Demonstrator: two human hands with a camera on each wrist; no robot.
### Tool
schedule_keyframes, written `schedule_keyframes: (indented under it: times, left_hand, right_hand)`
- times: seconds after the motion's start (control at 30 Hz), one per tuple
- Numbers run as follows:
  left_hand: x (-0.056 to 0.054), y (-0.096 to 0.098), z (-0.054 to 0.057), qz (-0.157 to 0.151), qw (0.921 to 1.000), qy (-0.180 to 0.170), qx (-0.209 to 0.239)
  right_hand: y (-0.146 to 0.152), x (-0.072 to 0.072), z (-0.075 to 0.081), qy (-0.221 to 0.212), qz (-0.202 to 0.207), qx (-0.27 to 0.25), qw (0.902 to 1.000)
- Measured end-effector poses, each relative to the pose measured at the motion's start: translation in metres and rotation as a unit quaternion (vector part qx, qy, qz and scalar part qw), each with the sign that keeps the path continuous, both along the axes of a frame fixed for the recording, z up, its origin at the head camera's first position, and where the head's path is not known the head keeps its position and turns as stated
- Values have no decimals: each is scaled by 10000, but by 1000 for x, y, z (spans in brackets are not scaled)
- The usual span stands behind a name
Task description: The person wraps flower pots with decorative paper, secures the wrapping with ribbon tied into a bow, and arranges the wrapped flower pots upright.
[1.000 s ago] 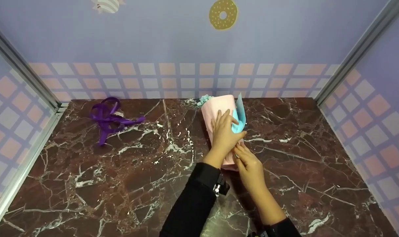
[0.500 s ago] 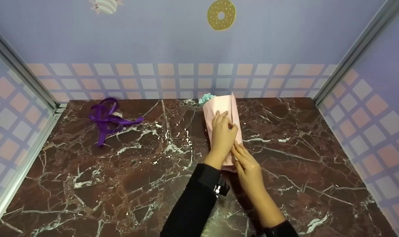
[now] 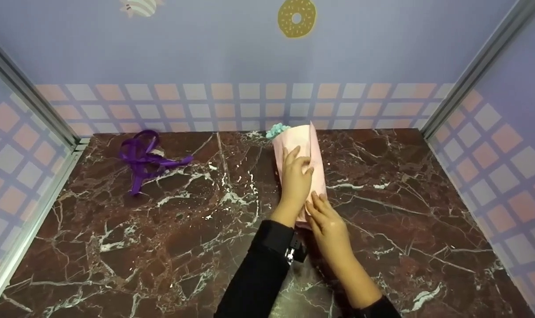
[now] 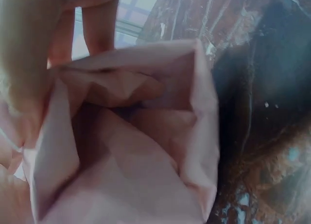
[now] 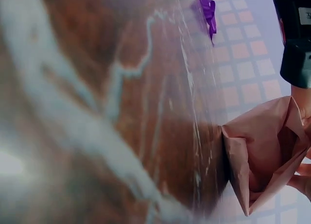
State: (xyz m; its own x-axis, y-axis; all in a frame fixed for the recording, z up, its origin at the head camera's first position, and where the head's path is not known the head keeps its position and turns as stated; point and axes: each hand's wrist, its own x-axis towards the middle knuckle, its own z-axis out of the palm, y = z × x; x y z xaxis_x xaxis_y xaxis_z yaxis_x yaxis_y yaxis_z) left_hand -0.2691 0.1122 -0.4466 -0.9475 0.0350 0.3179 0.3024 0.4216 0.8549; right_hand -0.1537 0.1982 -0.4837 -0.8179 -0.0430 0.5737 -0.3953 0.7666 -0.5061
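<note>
A bundle in pink wrapping paper (image 3: 318, 170) lies lengthwise on the table, with light blue flowers (image 3: 277, 130) peeking out at its far left corner. My left hand (image 3: 296, 181) lies over the top of the bundle, its index finger and thumb bent at the paper's lengthwise edge. Lower down, my right hand (image 3: 331, 227) presses the near right side with fairly straight fingers. In the left wrist view, the near end of the paper (image 4: 131, 185) gapes, creased and folded inward. The blue sheet inside is hidden.
A tangle of purple ribbon (image 3: 139, 161) lies at the back left of the dark marbled table (image 3: 161, 247). Tile-patterned panels (image 3: 223, 101) enclose the back and both sides. The bundle's far end lies close to the back panel.
The right flap of paper, which stood up showing its blue inner side, has folded over leftward and now covers the blue. My left thumb has drawn in; my right hand has shifted slightly left.
</note>
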Motion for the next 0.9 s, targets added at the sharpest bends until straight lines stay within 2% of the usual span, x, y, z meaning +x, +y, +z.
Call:
schedule_keyframes:
  times: [0.2, 0.4, 0.57, 0.7, 0.8, 0.9]
  left_hand:
    - [-2, 0, 4, -215, 9992, -249, 219]
    - [-2, -1, 6, -267, 9977, -537, 312]
    - [-2, 0, 6, -228, 9975, -537, 388]
    - [-2, 0, 6, -161, 9969, -587, 491]
    - [-3, -1, 7, -105, 9961, -663, 569]
    - [-2, -1, 7, -87, 9955, -721, 610]
  right_hand:
    - [0, 1, 2, -15, 211, 88, 9997]
    - [6, 2, 6, -171, 401, 80, 9990]
    - [8, 0, 7, 204, 437, 144, 9987]
    - [9, 1, 10, 460, 636, 588, 9952]
    - [14, 1, 16, 209, 1048, 952, 9897]
    - [22, 1, 26, -362, 1562, 1160, 9802]
